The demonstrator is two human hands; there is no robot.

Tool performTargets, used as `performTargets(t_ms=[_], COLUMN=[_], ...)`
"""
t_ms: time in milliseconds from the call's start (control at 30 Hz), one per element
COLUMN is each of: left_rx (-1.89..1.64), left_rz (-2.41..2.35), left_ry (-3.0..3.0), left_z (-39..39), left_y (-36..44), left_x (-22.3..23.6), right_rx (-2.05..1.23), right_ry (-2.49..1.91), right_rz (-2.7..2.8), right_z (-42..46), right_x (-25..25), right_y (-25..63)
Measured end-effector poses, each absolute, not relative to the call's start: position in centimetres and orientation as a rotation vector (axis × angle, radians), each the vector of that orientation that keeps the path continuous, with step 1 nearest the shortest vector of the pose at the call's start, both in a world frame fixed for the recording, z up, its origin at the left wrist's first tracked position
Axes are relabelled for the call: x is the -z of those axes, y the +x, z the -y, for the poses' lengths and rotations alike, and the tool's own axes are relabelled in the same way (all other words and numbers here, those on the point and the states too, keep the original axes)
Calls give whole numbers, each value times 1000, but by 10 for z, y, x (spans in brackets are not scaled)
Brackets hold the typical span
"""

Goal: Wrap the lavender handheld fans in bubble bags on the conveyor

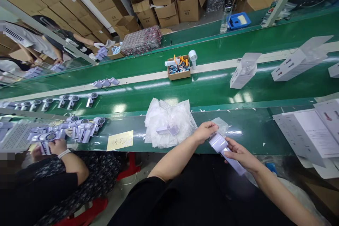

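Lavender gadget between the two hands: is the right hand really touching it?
Touching. The head view shows the right hand around the handle of the lavender gadget, its thumb resting on it.

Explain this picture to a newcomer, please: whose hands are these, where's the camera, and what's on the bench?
There's no robot: these are a person's bare hands, seen by a camera on their head, looking forward and down. The right hand holds a lavender device by its handle; the left hand is at the clear plastic near its head. On the green bench, a similar device lies on a white wrapping pile, beside a yellow note. Beyond stands a small carton of parts.
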State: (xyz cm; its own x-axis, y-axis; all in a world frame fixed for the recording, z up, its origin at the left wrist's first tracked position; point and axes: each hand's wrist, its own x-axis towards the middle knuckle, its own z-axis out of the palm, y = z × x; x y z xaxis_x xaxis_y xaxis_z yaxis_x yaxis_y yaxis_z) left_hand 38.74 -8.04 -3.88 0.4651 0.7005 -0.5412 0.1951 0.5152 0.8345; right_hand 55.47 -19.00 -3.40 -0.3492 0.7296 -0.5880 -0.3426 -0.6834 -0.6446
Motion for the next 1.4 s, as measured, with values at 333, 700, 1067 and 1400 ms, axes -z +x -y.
performTargets(t_ms=[333, 700, 1067, 1400], left_rx=[-471, -77, -144, -295], left_rz=[-1151, -574, -798, -753], left_ry=[978, 2354, 2386, 2307], left_z=[110, 100, 85, 109], left_y=[361, 345, 343, 351], left_x=[39, 6, 16, 30], right_rx=[-1901, -1710, -1581, -1465], right_ry=[-1383, -1406, -1500, -1572], right_rz=[478, 311, 207, 16], right_z=[206, 214, 206, 210], right_x=[21, 25, 10, 7], right_y=[533, 514, 507, 498])
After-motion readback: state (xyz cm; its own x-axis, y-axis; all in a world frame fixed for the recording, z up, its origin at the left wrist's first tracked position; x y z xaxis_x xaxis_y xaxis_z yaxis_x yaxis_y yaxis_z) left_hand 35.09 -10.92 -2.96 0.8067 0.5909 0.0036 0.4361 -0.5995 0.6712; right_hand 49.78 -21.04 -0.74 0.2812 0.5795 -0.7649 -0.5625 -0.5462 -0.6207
